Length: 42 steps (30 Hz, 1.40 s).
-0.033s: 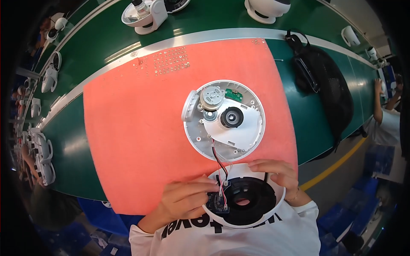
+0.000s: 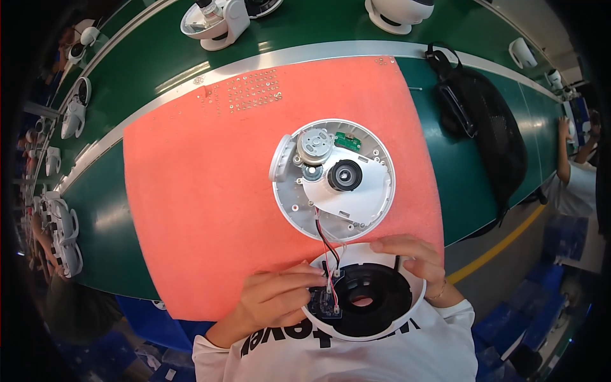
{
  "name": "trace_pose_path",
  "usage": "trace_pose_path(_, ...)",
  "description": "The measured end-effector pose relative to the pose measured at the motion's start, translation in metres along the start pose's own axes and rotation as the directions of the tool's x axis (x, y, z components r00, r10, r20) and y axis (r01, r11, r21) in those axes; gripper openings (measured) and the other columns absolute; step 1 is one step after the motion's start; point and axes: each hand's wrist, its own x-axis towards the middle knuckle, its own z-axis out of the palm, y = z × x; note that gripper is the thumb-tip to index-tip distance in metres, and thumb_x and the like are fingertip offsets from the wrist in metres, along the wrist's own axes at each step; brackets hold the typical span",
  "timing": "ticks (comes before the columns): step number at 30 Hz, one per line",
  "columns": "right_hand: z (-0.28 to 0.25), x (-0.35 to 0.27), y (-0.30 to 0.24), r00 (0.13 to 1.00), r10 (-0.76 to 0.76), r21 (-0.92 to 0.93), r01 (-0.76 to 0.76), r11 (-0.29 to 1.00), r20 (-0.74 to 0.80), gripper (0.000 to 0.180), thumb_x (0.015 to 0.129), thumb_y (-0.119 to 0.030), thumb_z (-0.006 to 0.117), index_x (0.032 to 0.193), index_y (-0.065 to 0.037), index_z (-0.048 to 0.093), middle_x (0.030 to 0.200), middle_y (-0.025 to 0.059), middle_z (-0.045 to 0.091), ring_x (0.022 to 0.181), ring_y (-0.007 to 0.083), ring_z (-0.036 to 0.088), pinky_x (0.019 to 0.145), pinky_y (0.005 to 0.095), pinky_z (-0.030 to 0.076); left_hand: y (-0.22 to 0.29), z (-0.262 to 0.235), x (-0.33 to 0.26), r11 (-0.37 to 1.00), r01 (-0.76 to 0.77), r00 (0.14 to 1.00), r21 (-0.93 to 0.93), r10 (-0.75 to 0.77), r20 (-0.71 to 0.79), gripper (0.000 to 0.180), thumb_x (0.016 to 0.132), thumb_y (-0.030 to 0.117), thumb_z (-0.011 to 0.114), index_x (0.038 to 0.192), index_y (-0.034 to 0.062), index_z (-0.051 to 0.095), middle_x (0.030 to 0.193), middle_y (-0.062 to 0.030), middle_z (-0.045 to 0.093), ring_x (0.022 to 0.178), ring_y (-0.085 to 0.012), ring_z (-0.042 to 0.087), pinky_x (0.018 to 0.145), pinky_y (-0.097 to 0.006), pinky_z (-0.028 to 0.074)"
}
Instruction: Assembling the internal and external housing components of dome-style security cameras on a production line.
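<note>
Close to my body, a white round housing cover (image 2: 417,290) with a black ring-shaped insert (image 2: 388,286) tilts up over the near edge of the mat. My right hand (image 2: 414,254) grips its upper right rim. At the left rim my left hand (image 2: 277,293) is closed, its fingertips beside a small dark circuit board (image 2: 324,304); whether they also pinch a plug is hidden. Red, black and white wires (image 2: 326,242) run from the board to a white round base (image 2: 287,213) lying on the mat. That base carries a silver motor (image 2: 315,146), a green board (image 2: 347,141) and a black central hub (image 2: 345,175).
An orange-pink mat (image 2: 197,191) covers part of the green table (image 2: 105,210). Rows of small screws (image 2: 254,89) lie at its far edge. A black bag (image 2: 484,121) rests on the right. White device units (image 2: 398,16) stand farther back, and co-workers (image 2: 576,172) are at the sides.
</note>
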Motion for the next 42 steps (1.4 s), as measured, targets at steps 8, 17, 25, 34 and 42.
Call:
trace_pose_path(8, 0.006, 0.006, -0.009, 0.995, -0.037, 0.048, 0.033, 0.998, 0.089, 0.012, 0.074, -0.002, 0.057, 0.08, 0.006, 0.054, 0.096, 0.0195, 0.062, 0.083, 0.0302, 0.064, 0.067, 0.036, 0.053, 0.015, -0.026, 0.008, 0.989, 0.138, 0.987, 0.052, -0.142, 0.081, 0.021, 0.067, 0.007, 0.07, 0.081, 0.0034, 0.055, 0.087, -0.0095, 0.065, 0.073, -0.0217, 0.066, 0.058, -0.027, 0.053)
trace_pose_path(17, -0.036, 0.107, -0.029, 0.917, 0.281, 0.184, -0.34, 0.922, 0.284, 0.068, 0.068, -0.016, 0.077, 0.122, -0.001, 0.039, 0.094, 0.0109, 0.063, 0.091, 0.0226, 0.063, 0.073, 0.0299, 0.052, 0.016, -0.062, 0.055, 0.901, 0.267, 0.962, 0.341, -0.273, -0.032, 0.034, 0.067, 0.025, 0.078, 0.074, -0.002, 0.059, 0.056, -0.0092, 0.061, 0.044, -0.0176, 0.06, 0.044, -0.026, 0.047)
trace_pose_path(25, 0.001, 0.16, 0.003, 0.899, 0.409, -0.212, -0.373, 0.903, 0.159, 0.045, 0.087, -0.039, 0.053, 0.065, 0.001, 0.053, 0.049, 0.0082, 0.042, 0.046, 0.0113, 0.038, 0.044, 0.0288, 0.03, 0.001, -0.079, 0.062, 0.739, 0.653, 0.748, 0.166, -0.663, 0.011, 0.025, 0.071, 0.017, 0.072, 0.068, -0.0046, 0.061, 0.048, -0.0058, 0.056, 0.042, -0.0081, 0.054, 0.041, -0.02, 0.039)
trace_pose_path(34, 0.017, 0.171, 0.011, 0.906, 0.334, -0.05, -0.333, 0.942, 0.26, 0.039, 0.087, -0.03, 0.056, 0.064, 0.0, 0.05, 0.053, 0.002, 0.04, 0.05, 0.0064, 0.035, 0.045, 0.0257, 0.029, -0.003, -0.094, 0.025, 0.77, 0.592, 0.798, 0.239, -0.601, -0.04, 0.036, 0.073, 0.03, 0.069, 0.082, -0.0043, 0.062, 0.069, -0.0106, 0.062, 0.058, -0.015, 0.06, 0.053, -0.025, 0.045)
trace_pose_path(42, 0.026, 0.167, 0.014, 0.96, 0.065, 0.153, -0.11, 0.982, 0.274, 0.029, 0.08, -0.03, 0.061, 0.077, -0.001, 0.057, 0.062, 0.0014, 0.055, 0.057, 0.0088, 0.05, 0.054, 0.0215, 0.039, -0.018, -0.063, -0.028, 0.87, 0.162, 0.964, 0.465, -0.24, 0.114, 0.055, 0.076, 0.039, 0.065, 0.113, -0.0014, 0.056, 0.139, -0.0306, 0.022, 0.129, -0.0495, 0.018, 0.096, -0.063, 0.024)
